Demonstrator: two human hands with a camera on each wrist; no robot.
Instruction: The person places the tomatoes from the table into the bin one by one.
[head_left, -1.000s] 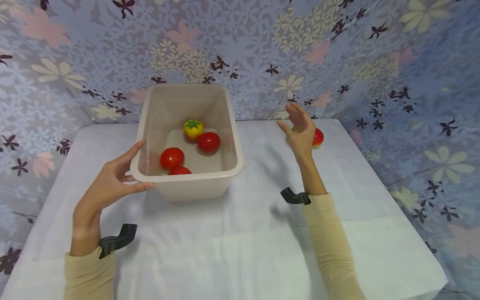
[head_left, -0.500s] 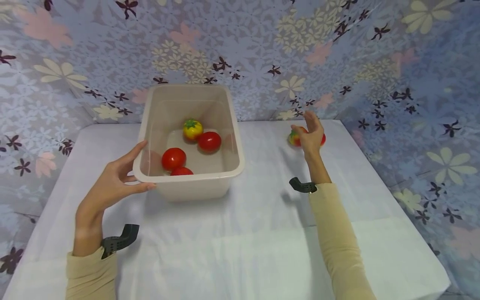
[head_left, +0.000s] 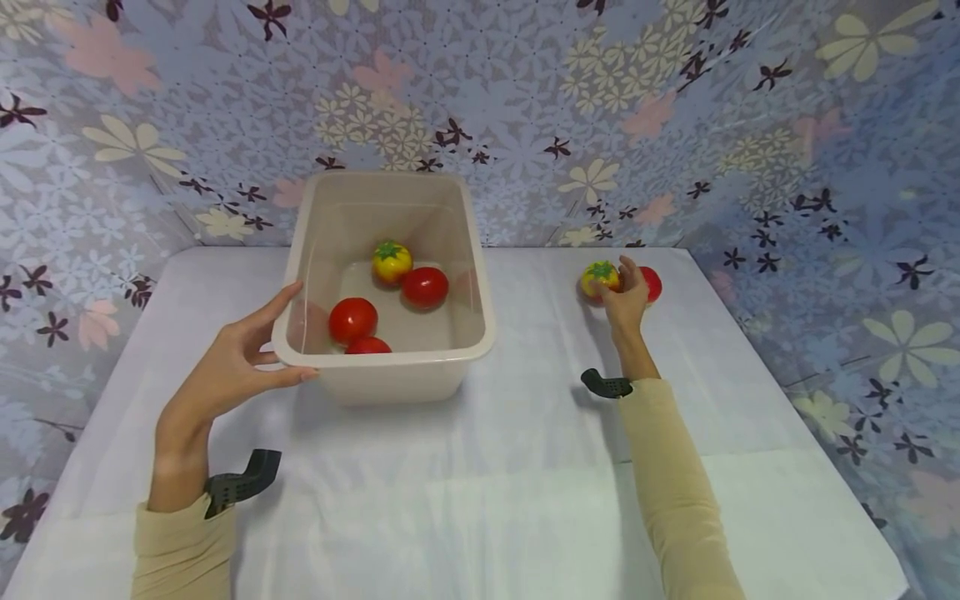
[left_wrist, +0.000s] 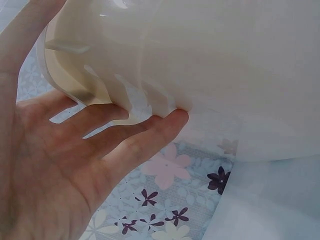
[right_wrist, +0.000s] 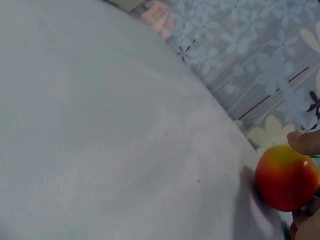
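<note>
A beige plastic bin (head_left: 397, 379) stands tilted toward me on the white table. My left hand (head_left: 232, 358) holds its near left corner, thumb along the front rim and fingers on the left side; in the left wrist view, fingertips (left_wrist: 177, 120) touch the outer wall. At the back right, my right hand (head_left: 627, 304) pinches a toy tomato (head_left: 598, 275), yellow with a green star top. The right wrist view shows this yellow-and-red tomato (right_wrist: 286, 177) between thumb and fingers, low over the cloth. A red tomato (head_left: 651, 285) sits just beyond that hand, partly covered.
Inside the bin lie a yellow tomato (head_left: 392, 262) with a green top and red ones, such as a glossy red tomato (head_left: 425, 287). A floral cloth wall (head_left: 517, 125) rises behind the white-covered table (head_left: 525, 467).
My right hand has moved right and down onto the yellow-and-red tomato, and its fingers have closed round it. The left hand stays at the bin's corner.
</note>
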